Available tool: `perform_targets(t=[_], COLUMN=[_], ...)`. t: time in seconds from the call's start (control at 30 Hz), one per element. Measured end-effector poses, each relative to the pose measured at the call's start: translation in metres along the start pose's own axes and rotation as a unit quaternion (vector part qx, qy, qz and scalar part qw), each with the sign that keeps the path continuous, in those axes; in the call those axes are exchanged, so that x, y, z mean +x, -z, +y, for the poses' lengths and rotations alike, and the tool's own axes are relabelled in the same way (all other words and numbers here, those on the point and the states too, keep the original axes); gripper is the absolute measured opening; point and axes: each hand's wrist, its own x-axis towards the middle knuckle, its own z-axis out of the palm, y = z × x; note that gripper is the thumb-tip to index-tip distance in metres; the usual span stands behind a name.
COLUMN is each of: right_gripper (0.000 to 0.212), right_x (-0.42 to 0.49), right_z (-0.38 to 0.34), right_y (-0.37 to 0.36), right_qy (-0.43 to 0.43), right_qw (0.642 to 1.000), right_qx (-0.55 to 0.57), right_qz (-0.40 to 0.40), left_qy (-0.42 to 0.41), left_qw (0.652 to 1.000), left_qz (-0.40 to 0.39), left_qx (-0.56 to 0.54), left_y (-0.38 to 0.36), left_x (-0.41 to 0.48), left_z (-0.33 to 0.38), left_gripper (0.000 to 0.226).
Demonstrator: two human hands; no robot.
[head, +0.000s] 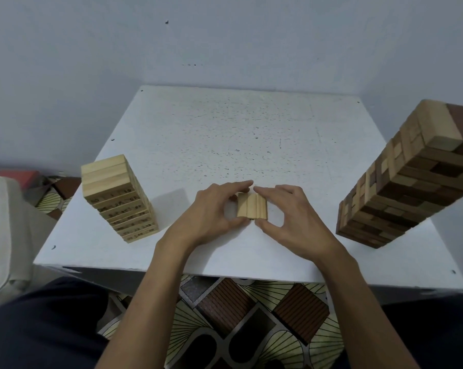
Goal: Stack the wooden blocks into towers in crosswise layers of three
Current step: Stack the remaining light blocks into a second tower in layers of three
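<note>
Blocks (252, 209) of pale, smooth wood, three long bars laid side by side, lie flat near the middle of the white, speckled table (225, 134). The left hand (211, 211) and right hand (291, 217) flank them, each curled, with thumb at the near ends and fingertips at the far ends, pinching the row together. To the left stands a short tower (118, 198) of pale blocks with dark printed numbers on their sides. To the right stands a tall tower (406, 182) of mixed light and dark wood. Below the table edge the floor (238, 315) shows a patterned covering.
</note>
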Motion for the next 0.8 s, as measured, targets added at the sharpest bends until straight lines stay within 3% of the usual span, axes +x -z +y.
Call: perform_targets(t=[0.17,0.43,0.8], right_gripper=[0.065,0.062,0.064], right_x=[0.001,-0.007,0.000], right_z=[0.002,-0.018,-0.095], right_y=[0.000,0.016,0.063], right_qy=[-0.010,0.036,0.145], right_qw=[1.000,0.999,0.989], right_qx=[0.009,0.015,0.035], right_qz=[-0.004,-0.004,0.000], left_qy=[0.005,0.001,-0.047], left_qw=[1.000,0.999,0.987], left_qz=[-0.005,0.034,0.152], left_qx=[-0.006,-0.026,0.025], left_y=[0.001,0.018,0.073], left_x=[-0.002,-0.025,-0.080], left_z=[0.003,0.018,0.066], left_gripper=[0.076,0.104,0.093])
